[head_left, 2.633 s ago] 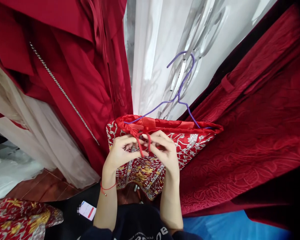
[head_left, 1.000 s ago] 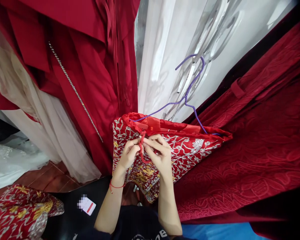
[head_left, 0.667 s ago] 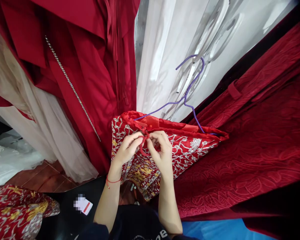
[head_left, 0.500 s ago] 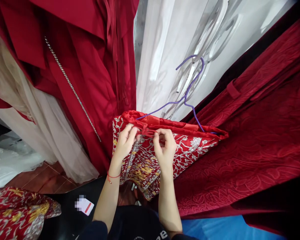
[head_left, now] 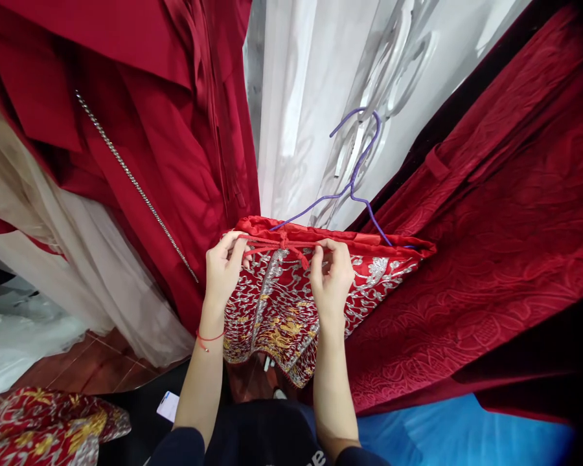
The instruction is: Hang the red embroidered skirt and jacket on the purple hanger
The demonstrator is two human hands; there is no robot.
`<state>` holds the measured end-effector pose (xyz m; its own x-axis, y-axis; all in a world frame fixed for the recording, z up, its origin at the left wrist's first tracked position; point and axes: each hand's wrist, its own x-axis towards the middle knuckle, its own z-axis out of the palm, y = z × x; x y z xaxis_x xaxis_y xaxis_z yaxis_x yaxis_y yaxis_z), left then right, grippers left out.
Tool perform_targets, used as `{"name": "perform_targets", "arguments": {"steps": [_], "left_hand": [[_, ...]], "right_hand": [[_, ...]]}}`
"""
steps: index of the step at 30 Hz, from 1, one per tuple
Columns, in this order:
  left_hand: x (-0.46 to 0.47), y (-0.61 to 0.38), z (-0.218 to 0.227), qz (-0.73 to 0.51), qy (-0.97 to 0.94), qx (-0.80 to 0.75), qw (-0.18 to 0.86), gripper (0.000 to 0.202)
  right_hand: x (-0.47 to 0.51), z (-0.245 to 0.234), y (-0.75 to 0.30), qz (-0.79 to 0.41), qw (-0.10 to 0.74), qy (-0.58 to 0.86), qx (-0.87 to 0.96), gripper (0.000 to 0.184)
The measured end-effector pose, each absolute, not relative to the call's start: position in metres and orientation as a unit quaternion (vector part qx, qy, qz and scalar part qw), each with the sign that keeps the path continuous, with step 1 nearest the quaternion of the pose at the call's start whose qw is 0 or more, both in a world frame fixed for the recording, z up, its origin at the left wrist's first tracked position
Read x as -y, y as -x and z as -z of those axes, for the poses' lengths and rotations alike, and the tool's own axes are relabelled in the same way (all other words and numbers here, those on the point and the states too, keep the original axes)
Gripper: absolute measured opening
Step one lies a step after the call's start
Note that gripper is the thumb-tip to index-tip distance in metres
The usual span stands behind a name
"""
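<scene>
One cord (head_left: 272, 247), left hand (head_left: 222, 272), right hand (head_left: 331, 275)

The red satin skirt (head_left: 282, 304) at centre is glossy along its waistband and rough below with raised silver and gold metallic embroidery. The thin red twisted cord (head_left: 265, 246) across it looks matt and fibrous, and the slim purple wire hanger (head_left: 350, 186) above has a smooth coating. A shiny red satin gown (head_left: 165, 149) at ten o'clock carries a glittering silver bead strip (head_left: 136, 188), with sheer matt white tulle (head_left: 78, 259) at nine, a clear glossy plastic cover (head_left: 398, 58) at one, soft embossed dark red velvet cloth (head_left: 490, 246) at three and polished reddish wood floor (head_left: 107, 372) at eight.
</scene>
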<state>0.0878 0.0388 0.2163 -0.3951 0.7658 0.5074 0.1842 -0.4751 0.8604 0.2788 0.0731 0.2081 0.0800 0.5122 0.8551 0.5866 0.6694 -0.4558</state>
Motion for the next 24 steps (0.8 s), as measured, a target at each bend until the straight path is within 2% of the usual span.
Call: {"name": "perform_targets", "arguments": {"steps": [8,14,15,17,19,21,24], "left_hand": [[-0.041,-0.072,-0.213,-0.703,-0.488,-0.472,0.213,0.033],[-0.039,-0.064,-0.203,-0.650,-0.535,-0.496,0.213,0.029],[-0.036,-0.067,-0.203,-0.637,-0.553,-0.504,0.186,0.027],[-0.027,-0.078,-0.204,-0.631,-0.575,-0.516,0.067,0.029],[-0.018,-0.093,-0.209,-0.621,-0.582,-0.517,-0.094,0.044],[-0.014,-0.106,-0.216,-0.568,-0.610,-0.511,-0.210,0.053],[-0.020,-0.117,-0.227,-0.462,-0.681,-0.502,-0.266,0.044]], "right_hand": [[-0.085,-0.203,-0.288,0.100,0.645,0.434,0.621,0.013],[-0.077,-0.205,-0.297,0.031,0.657,0.402,0.637,0.011],[-0.072,-0.205,-0.297,0.028,0.665,0.397,0.632,0.009],[-0.062,-0.207,-0.296,0.015,0.667,0.387,0.636,0.005],[-0.055,-0.207,-0.291,-0.026,0.634,0.377,0.675,0.006],[-0.052,-0.207,-0.284,-0.063,0.582,0.375,0.719,0.013],[-0.053,-0.207,-0.276,-0.072,0.537,0.381,0.750,0.019]]}}
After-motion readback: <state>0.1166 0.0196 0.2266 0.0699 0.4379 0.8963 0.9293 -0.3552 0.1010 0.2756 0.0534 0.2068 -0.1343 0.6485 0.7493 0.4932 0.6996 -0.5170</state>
